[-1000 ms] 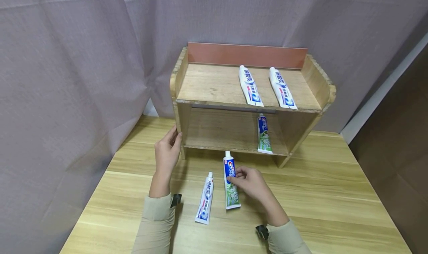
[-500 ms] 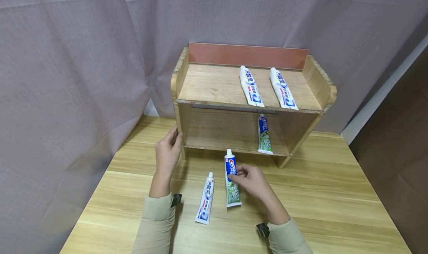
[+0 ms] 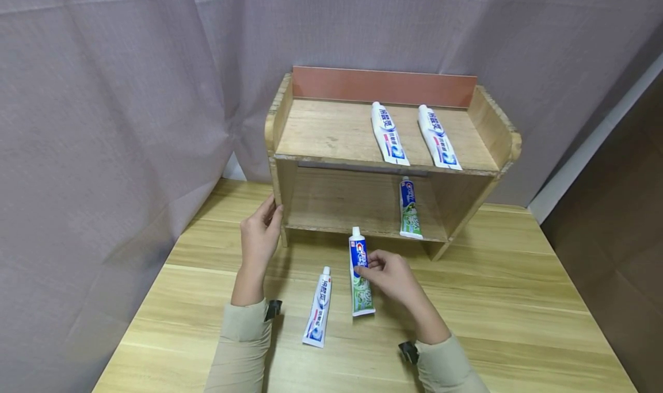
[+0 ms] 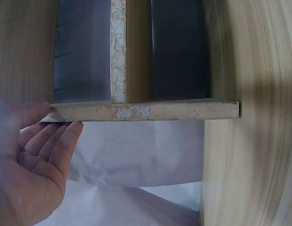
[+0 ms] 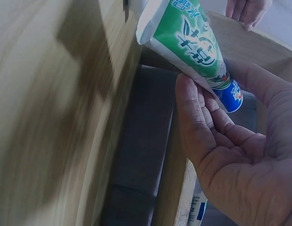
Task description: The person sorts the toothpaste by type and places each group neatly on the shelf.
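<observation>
My right hand [image 3: 392,277] pinches a blue-and-green toothpaste tube [image 3: 361,296] between thumb and fingers, cap pointing toward the shelf. In the right wrist view the tube [image 5: 190,44] is raised off the tabletop, its flat end toward the upper left. My left hand [image 3: 259,235] grips the left side panel of a small two-tier wooden shelf [image 3: 331,131]. The left wrist view has the thumb on one face of that panel [image 4: 178,111] and the fingers against the other. A white toothpaste tube [image 3: 318,311] lies on the table between my forearms.
Two white toothpaste tubes [image 3: 389,134] lie side by side on the upper tier, toward the right. Another blue-and-green tube [image 3: 410,209] is on the lower tier at the right. A grey curtain [image 3: 129,94] hangs behind the wooden table [image 3: 518,301].
My right hand has lifted the blue-and-green toothpaste tube slightly and moved it a little forward, toward the shelf. The left hand stays on the side panel.
</observation>
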The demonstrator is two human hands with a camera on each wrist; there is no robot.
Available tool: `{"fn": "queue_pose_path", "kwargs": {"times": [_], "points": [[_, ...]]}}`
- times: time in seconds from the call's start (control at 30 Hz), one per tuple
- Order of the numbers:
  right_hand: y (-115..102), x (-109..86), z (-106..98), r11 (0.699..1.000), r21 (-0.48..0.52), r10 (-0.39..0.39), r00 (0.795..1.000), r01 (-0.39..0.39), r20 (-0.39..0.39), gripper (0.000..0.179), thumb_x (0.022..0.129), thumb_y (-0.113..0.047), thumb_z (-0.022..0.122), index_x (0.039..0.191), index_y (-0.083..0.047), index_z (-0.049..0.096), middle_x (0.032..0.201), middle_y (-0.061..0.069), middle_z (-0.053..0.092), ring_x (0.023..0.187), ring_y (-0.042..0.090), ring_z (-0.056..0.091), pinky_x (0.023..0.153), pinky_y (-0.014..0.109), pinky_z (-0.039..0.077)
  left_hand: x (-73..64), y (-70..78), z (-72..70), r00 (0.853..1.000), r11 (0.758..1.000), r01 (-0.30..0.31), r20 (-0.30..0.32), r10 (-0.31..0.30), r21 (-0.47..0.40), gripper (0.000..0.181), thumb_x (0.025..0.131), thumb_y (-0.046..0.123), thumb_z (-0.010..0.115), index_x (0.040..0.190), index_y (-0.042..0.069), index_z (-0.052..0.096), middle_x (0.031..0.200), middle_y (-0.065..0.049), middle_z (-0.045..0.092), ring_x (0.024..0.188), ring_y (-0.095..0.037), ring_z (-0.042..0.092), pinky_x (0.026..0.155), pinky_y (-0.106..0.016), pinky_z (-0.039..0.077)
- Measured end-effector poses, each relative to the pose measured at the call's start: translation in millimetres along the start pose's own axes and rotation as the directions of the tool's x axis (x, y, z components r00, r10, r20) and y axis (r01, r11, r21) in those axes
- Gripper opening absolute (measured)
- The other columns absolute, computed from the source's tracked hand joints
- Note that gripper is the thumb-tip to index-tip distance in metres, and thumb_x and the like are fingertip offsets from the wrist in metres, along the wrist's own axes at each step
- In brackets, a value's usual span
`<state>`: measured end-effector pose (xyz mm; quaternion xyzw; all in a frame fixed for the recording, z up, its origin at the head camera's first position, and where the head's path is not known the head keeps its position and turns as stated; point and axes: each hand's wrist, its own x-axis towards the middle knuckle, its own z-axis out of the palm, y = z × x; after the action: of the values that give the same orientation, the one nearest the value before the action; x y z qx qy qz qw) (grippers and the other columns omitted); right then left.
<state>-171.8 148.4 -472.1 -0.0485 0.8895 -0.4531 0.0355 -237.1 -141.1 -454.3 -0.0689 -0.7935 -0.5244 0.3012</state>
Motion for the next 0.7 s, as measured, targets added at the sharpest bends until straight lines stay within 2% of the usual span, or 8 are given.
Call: {"fn": "queue_pose_path", "kwargs": {"times": [0.17,0.7], "points": [[-1.2,2.1,-3.0,1.000,-0.020,-0.018,1.000,0.018,-0.003,0.027,0.082,-0.023,0.085,0.095,-0.004,0.071,0.083,0.003,0.069,0.074,0.016,0.064,0.066,0.027,0.060,-0.1,-0.1,-0.1,1.000,1.000,0.018,0.005,-0.018,0.000,0.035,0.099,0.013,0.065,0.133,0.004,0.064,0.120,-0.018,0.069,0.104,-0.026,0.072,0.081,-0.019,0.060],[-6.4,8.4,-9.6,0.999,-0.044,-0.016,1.000,0.016,-0.007,0.030,0.083,-0.026,0.084,0.097,-0.004,0.071,0.082,0.002,0.069,0.074,0.016,0.064,0.067,0.028,0.059,0.3,0.2,0.3,1.000,1.000,0.009,-0.004,-0.009,-0.010,0.035,0.098,0.012,0.067,0.132,0.003,0.064,0.119,-0.019,0.069,0.102,-0.027,0.072,0.079,-0.020,0.061]]}}
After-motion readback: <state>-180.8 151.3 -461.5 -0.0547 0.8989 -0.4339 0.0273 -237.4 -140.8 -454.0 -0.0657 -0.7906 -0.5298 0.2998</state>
